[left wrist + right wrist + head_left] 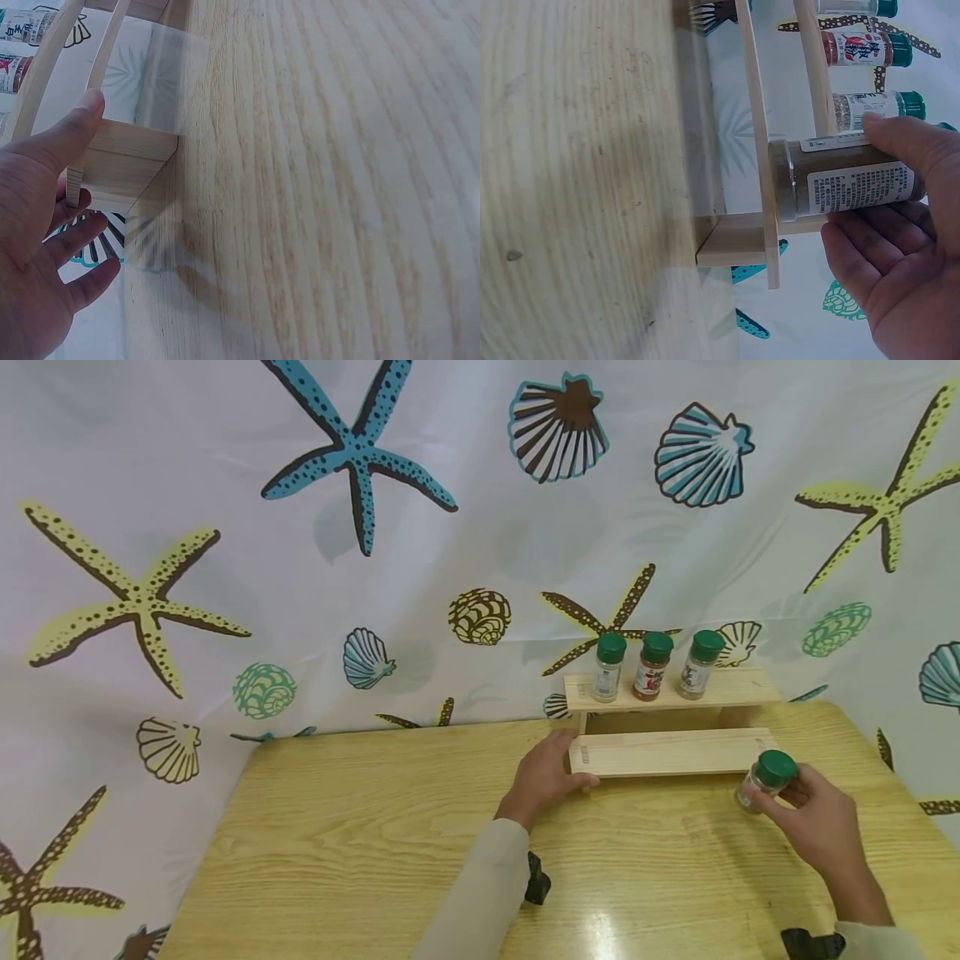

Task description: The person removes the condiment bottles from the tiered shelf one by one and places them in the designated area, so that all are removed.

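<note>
Right hand (821,818) grips a jar (763,782) at the lower shelf (667,752)'s right end; contact with the shelf cannot be confirmed. Left hand (543,781) pinches that shelf's left end. Behind, three jars (651,670) stand on the upper shelf (750,687).

Beyond the left fingers (557,745) and right fingers (812,779), white fabric backdrop (480,527); hangs like a wall in faint creases, continues down at either side. High up and leftward of the left fingers, large blue starfish (358,452); up past the right fingers, yellow starfish (888,506). Beneath both, pale yellowish wooden table (360,827); shows streaky grain, stretches well out to their left. Nearer than the left fingers, white glare (600,935) on the wood.
</note>
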A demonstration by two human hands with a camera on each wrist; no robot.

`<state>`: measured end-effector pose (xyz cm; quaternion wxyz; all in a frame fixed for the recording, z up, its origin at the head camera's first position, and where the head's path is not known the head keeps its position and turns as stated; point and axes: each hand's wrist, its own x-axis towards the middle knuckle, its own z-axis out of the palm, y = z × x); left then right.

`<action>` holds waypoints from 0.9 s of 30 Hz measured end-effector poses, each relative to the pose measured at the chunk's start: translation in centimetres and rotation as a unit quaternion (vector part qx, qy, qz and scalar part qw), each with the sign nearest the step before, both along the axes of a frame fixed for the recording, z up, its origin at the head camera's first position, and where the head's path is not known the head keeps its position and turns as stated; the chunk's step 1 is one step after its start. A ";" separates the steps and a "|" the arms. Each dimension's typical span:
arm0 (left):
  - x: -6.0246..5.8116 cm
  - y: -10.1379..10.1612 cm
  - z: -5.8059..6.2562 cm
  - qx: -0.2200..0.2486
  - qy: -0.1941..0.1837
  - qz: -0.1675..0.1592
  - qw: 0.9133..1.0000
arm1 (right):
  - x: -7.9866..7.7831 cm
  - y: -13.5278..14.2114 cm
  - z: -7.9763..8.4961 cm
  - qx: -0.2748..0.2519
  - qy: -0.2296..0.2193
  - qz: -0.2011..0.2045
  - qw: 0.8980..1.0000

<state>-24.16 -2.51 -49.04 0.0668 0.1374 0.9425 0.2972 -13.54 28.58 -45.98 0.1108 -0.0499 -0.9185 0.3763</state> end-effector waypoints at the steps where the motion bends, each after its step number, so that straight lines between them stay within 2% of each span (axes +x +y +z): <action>1: 0.0 0.0 0.0 0.003 -0.001 0.000 1.000 | 0.1 0.0 -0.1 0.000 -0.005 0.003 1.000; 14: 0.1 0.0 0.4 0.011 -0.010 0.002 1.000 | 1.0 -0.1 -1.6 0.034 -0.057 0.012 0.998; 27: -0.1 0.0 0.1 0.011 -0.009 0.005 1.000 | 1.6 0.1 -3.1 0.036 -0.093 0.020 0.995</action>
